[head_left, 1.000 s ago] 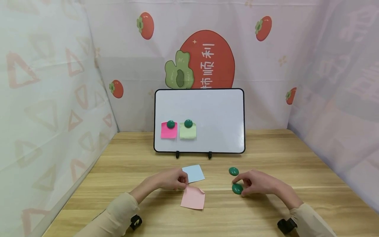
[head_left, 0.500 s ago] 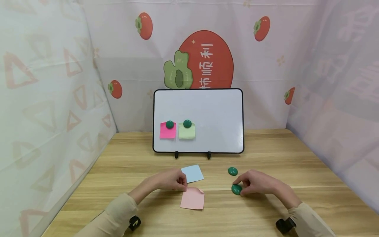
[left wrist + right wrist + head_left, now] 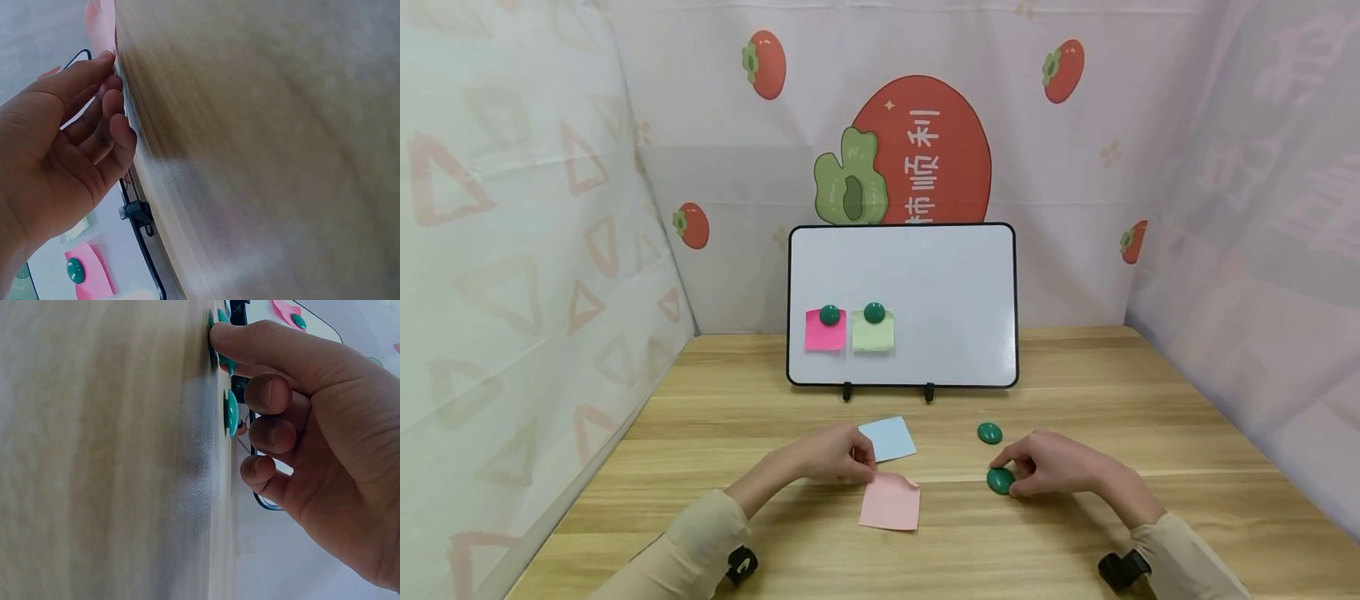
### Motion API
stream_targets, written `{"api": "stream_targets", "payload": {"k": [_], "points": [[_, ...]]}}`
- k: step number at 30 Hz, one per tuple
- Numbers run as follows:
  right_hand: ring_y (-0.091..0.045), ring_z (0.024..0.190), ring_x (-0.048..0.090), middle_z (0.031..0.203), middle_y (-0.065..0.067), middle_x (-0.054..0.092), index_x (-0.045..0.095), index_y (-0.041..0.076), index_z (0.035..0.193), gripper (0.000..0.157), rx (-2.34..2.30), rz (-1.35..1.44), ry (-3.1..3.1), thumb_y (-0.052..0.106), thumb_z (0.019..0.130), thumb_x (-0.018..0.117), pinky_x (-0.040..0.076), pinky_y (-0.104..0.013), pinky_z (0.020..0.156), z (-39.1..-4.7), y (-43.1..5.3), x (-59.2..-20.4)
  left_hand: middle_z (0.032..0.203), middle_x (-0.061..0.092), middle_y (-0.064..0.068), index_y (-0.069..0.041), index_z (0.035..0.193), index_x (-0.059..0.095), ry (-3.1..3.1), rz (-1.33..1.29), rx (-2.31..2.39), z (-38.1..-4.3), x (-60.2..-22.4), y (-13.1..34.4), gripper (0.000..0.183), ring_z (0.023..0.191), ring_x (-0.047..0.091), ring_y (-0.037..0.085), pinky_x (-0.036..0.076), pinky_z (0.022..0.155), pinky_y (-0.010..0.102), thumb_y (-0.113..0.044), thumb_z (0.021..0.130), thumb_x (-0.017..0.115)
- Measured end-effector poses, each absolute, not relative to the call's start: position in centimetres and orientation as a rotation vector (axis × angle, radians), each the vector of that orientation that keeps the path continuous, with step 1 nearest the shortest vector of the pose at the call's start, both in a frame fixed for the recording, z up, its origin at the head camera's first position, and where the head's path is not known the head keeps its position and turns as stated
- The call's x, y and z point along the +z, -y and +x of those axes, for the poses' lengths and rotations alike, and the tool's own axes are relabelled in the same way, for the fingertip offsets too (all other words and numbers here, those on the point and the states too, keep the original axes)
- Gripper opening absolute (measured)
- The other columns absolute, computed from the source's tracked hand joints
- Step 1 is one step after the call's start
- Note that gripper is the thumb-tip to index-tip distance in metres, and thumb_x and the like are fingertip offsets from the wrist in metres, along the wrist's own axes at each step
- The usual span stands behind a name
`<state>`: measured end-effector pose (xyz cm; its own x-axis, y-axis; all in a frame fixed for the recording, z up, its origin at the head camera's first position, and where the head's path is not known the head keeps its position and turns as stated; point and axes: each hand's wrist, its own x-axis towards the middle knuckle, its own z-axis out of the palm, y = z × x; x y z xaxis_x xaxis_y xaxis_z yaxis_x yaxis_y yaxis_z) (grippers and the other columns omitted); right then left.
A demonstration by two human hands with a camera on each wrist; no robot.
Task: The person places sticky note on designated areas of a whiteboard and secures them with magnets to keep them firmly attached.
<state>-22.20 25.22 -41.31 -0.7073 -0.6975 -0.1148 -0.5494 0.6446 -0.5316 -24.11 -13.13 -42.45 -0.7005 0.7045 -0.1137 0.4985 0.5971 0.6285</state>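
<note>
In the head view my left hand point(image 3: 837, 454) pinches the upper left corner of a pale pink sticky note point(image 3: 890, 502) at the table's middle. The left wrist view shows the thumb and a finger at the edge of that pink note point(image 3: 102, 25), the other fingers curled. A light blue sticky note point(image 3: 891, 439) lies just behind, partly covered by the left hand. On the right, my right hand point(image 3: 1060, 462) pinches a round green magnet point(image 3: 1000, 481) between thumb and forefinger, low on the table. A second green magnet point(image 3: 990, 433) lies behind it, apart from the fingers.
A whiteboard point(image 3: 955, 308) stands upright at the back on black feet point(image 3: 929, 392). It bears a bright pink note point(image 3: 825, 337) and a pale green note point(image 3: 873, 337), each under a green magnet. Printed cloth walls point(image 3: 715, 167) surround the wooden table point(image 3: 1075, 375).
My right thumb and forefinger have come in around the near green magnet. The pink note has shifted very slightly with my left hand. The view has turned a little.
</note>
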Motion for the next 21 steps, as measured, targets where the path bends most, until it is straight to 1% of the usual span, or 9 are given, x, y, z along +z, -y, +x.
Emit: {"api": "stream_targets", "payload": {"k": [7, 11, 16, 21], "points": [[0.004, 0.060, 0.044, 0.067, 0.016, 0.051, 0.073, 0.016, 0.117, 0.031, -0.672, -1.033, -2.561, 0.024, 0.087, 0.075, 0.036, -0.016, 0.055, -22.2, -25.2, -41.3, 0.067, 0.062, -0.011, -0.019, 0.078, 0.072, -2.489, 0.964, 0.815, -24.3, -42.5, 13.0, 0.011, 0.055, 0.051, 0.000, 0.044, 0.053, 0.018, -0.018, 0.088, 0.075], [0.004, 0.060, 0.044, 0.068, 0.017, 0.052, 0.072, 0.015, 0.118, 0.033, -0.674, -1.036, -2.562, 0.025, 0.087, 0.075, 0.036, -0.017, 0.055, -22.2, -25.2, -41.3, 0.068, 0.062, -0.008, -0.020, 0.077, 0.070, -2.482, 0.930, 0.828, -24.4, -42.2, 12.8, 0.012, 0.054, 0.053, 0.005, 0.044, 0.054, 0.020, -0.020, 0.089, 0.075], [0.005, 0.059, 0.044, 0.067, 0.018, 0.051, 0.072, 0.014, 0.119, 0.034, -0.674, -1.057, -2.578, 0.024, 0.087, 0.075, 0.036, -0.016, 0.055, -22.2, -25.3, -41.4, 0.071, 0.065, -0.002, -0.017, 0.078, 0.070, -2.459, 0.902, 0.853, -24.7, -41.5, 12.5, 0.012, 0.055, 0.057, 0.011, 0.046, 0.054, 0.022, -0.019, 0.090, 0.073], [0.005, 0.057, 0.042, 0.064, 0.018, 0.049, 0.071, 0.015, 0.120, 0.035, -0.673, -1.093, -2.604, 0.024, 0.087, 0.075, 0.036, -0.016, 0.053, -22.2, -25.3, -41.4, 0.072, 0.067, 0.003, -0.014, 0.081, 0.071, -2.489, 0.927, 0.860, -25.5, -40.9, 12.4, 0.012, 0.056, 0.060, 0.015, 0.042, 0.053, 0.022, -0.019, 0.092, 0.071]]}}
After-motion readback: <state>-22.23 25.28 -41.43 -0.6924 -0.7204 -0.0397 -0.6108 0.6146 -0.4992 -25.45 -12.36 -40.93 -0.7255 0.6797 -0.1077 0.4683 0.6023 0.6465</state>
